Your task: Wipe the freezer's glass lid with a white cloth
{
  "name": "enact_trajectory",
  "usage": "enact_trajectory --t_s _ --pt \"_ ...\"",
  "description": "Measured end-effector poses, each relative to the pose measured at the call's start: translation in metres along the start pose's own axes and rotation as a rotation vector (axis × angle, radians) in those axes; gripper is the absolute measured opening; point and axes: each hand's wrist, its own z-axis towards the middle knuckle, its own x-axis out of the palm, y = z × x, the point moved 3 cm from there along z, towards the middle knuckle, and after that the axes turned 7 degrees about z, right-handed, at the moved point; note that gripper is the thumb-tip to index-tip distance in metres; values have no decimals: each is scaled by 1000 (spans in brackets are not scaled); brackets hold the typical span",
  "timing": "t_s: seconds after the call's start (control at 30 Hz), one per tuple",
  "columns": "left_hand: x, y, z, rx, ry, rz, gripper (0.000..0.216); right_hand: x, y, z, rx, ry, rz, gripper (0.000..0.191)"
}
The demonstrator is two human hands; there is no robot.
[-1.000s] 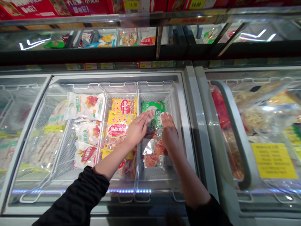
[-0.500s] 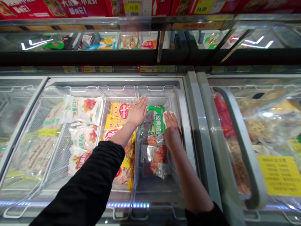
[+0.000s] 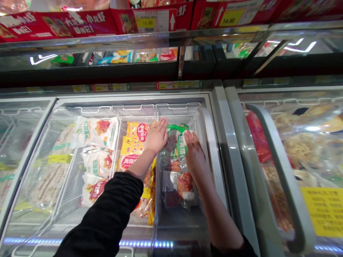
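Observation:
Inside the freezer's right-hand wire basket lies a green and clear bag point(image 3: 175, 142) of frozen food with white lettering. My left hand point(image 3: 157, 137) rests at the bag's left edge, over the basket divider, its fingers stretched out close together. On the other side my right hand point(image 3: 195, 151) lies against the bag's right part, fingers extended, covering some of the lettering. Clear packs of brownish meat point(image 3: 183, 184) sit nearer to me in the same basket. Yellow bags point(image 3: 131, 146) with red labels lie beneath and left of my left wrist.
White bags point(image 3: 98, 130) fill part of the basket farther left. A raised grey handle point(image 3: 273, 157) stands on the neighbouring freezer at right. A glass-fronted shelf with red boxes point(image 3: 80, 25) runs above the back edge.
The view has tilted up, so the freezer appears lower. My right hand has shifted slightly left over the green bag; my left hand stays at its left edge.

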Motion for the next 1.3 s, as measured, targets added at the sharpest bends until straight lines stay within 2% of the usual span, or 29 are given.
enact_trajectory --t_s 0.07,0.13,0.27,0.33,0.43,0.53,0.63,0.73,0.83,0.97,1.1,1.2,1.3 --pt "-1 0 0 -3 4 1 56 2 -9 12 73 -68 -19 78" --pt "-1 -1 0 -9 15 9 55 12 -14 37 133 -105 -31 73" --pt "-1 -2 0 -11 38 35 54 34 -6 81 130 -38 -19 75" --pt "-1 -2 0 -5 35 44 53 35 1 81 57 23 -14 75" --pt "-1 -1 -1 -7 22 43 53 21 5 61 -51 78 -27 76" --pt "0 -1 -1 -7 11 27 53 8 0 48 -40 64 -68 80" --pt "0 -1 -1 -2 2 16 52 11 -8 66 53 10 -116 75" --pt "2 -1 -1 1 4 20 52 29 -11 100 127 17 -134 77" --pt "3 0 -1 4 13 20 53 42 -3 115 76 56 -98 81" --pt "3 0 -1 4 3 8 53 29 2 86 -77 91 -42 77" --pt "2 0 -2 14 -11 -1 54 8 -19 64 -8 -12 -73 77" --pt "3 1 -2 13 -8 4 55 8 -34 85 80 -106 -99 76" --pt "4 1 -2 18 -11 11 55 20 -33 116 128 -62 -102 78"
